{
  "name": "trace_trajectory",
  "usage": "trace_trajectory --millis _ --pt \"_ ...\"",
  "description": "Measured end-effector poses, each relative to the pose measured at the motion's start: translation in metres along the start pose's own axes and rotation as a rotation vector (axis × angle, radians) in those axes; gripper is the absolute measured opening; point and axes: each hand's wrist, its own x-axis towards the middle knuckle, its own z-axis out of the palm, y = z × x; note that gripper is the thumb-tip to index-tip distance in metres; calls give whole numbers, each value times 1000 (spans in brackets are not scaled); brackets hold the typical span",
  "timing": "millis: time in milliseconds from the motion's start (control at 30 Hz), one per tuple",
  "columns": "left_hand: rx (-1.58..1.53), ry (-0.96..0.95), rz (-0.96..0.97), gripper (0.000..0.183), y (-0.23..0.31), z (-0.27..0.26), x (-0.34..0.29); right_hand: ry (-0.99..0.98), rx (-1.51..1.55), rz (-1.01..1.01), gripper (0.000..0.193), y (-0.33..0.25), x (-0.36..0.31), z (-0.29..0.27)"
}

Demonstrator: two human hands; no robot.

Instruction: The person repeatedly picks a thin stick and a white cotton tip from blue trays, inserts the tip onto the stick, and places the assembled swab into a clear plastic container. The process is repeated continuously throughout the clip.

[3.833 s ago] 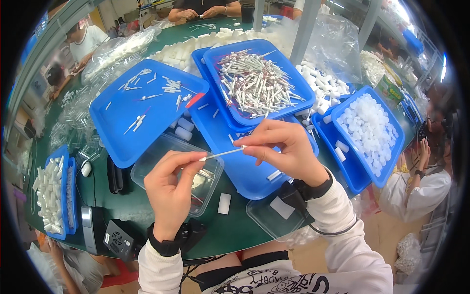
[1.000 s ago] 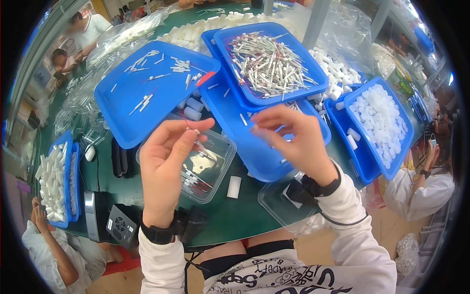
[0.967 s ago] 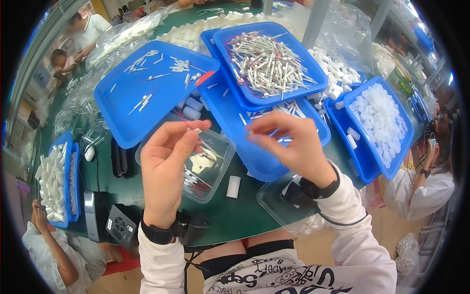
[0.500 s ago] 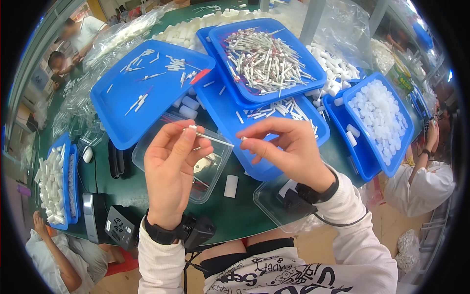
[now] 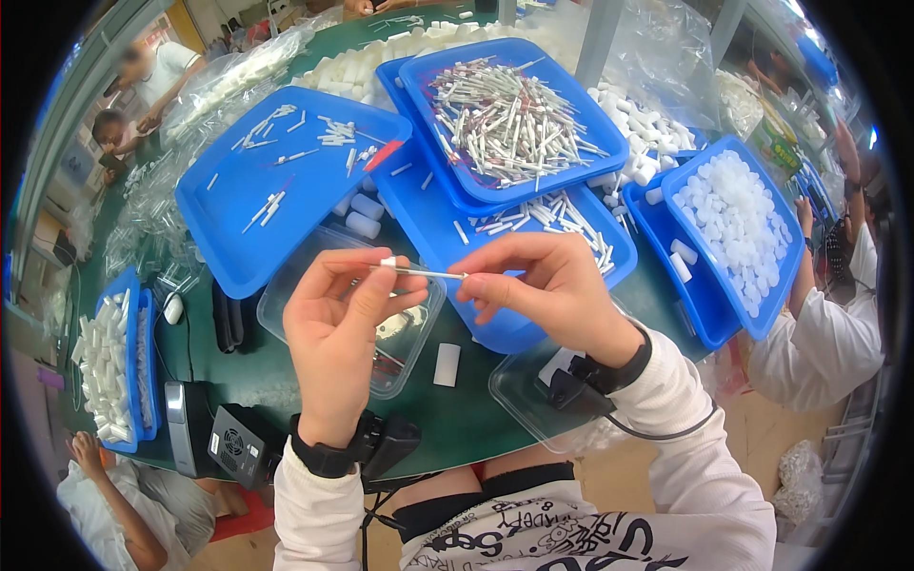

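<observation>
Centrally, I have left hand and right hand suspend the slim white stick between them, fingertips pinching near each end; steady lengthwise alignment should prevent bending.

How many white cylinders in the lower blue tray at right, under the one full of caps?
3 visible in the lower tray: upper cylinder near its far end, middle cylinder and near cylinder together. The upper tray may hide more.

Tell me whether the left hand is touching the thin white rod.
Touching: the head view shows the left hand pinching the thin white rod between thumb and forefinger.
</observation>
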Motion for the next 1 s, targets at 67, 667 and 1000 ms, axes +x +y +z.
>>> trace_trajectory --millis 67,667,1000 --pt "120 -93 21 12 -4 2 -2 58 -223 -176 18 3 0 1" --pt "529 -192 231 12 -10 3 -3 71 -627 -658 23 11 2 -4" --pt "593 -204 225 20 -12 -5 5 -207 -653 -115 23 -15 3 -26"
